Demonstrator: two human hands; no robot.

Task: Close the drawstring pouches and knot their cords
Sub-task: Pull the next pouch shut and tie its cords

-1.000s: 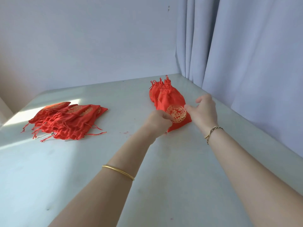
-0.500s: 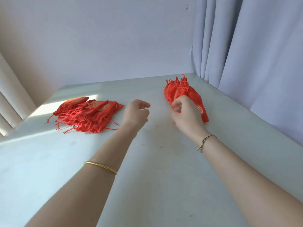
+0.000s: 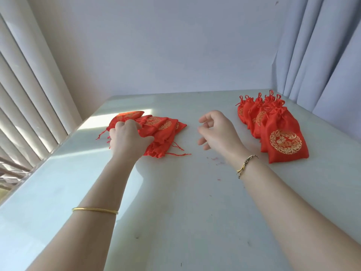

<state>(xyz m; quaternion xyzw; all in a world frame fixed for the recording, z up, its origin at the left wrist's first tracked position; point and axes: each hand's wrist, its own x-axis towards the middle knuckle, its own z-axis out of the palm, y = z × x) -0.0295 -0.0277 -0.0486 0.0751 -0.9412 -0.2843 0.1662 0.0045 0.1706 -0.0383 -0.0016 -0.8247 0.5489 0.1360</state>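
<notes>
Pale and smooth, the white table [image 3: 175,202] is running back to a plain wall, with vertical blinds [image 3: 29,94] hanging at nine o'clock and a grey curtain [image 3: 322,55] falling at two o'clock. Sunlight is striping the table's left edge.

At ten o'clock from the table's middle, a heap of flat red pouches [image 3: 162,128] is lying with loose cords [image 3: 177,153] trailing toward the person. The left hand [image 3: 129,137] is pressing down on this heap, its fingers clenching around a fold of red fabric on the near left side. A gold bangle [image 3: 95,210] is sitting on that forearm.

At two o'clock, a row of filled pouches [image 3: 281,133] is lying overlapped, necks gathered and pointing toward the far wall, gold round emblems facing up. The right hand [image 3: 216,132] is hovering between the two groups, touching neither, fingers loosely curled and released, holding nothing. A braided bracelet [image 3: 246,165] is circling that wrist. Small red specks [image 3: 214,159] are dotting the table near it.
</notes>
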